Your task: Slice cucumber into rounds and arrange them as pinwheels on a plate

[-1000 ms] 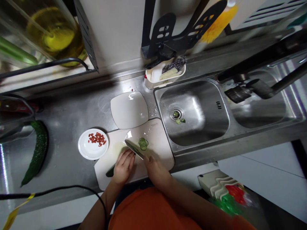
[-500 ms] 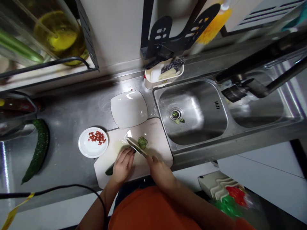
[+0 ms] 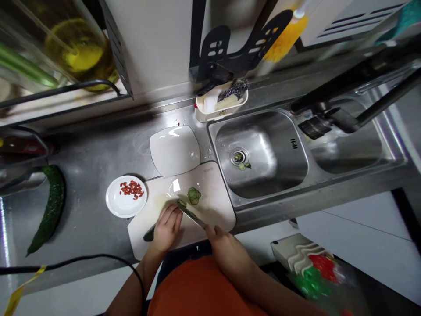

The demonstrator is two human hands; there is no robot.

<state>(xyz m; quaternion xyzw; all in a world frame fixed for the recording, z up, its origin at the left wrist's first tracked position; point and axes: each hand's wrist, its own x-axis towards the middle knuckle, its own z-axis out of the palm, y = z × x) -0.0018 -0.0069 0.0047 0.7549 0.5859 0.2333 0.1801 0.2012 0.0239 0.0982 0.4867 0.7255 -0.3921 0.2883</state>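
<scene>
My left hand point(image 3: 166, 229) lies curled over a dark green cucumber point(image 3: 150, 234) on the pale cutting board point(image 3: 213, 206), pressing it down. In my right hand point(image 3: 223, 241) is a knife point(image 3: 190, 213), gripped by the handle; its blade slants up-left to the cucumber's cut end beside my left fingertips. Cut cucumber slices point(image 3: 194, 195) lie just beyond the blade on the board.
A small round plate of chopped red pieces point(image 3: 126, 199) sits left of the board, a square white plate point(image 3: 174, 150) behind it. A whole cucumber point(image 3: 49, 210) lies far left. The steel sink point(image 3: 263, 153) with scraps is at right, a sponge tray point(image 3: 219, 102) behind. A black cable point(image 3: 82, 260) crosses the front edge.
The knife and my right hand have drawn back toward me, the blade now nearer the board's front. My left hand stays on the cucumber. The slice pile has barely changed.
</scene>
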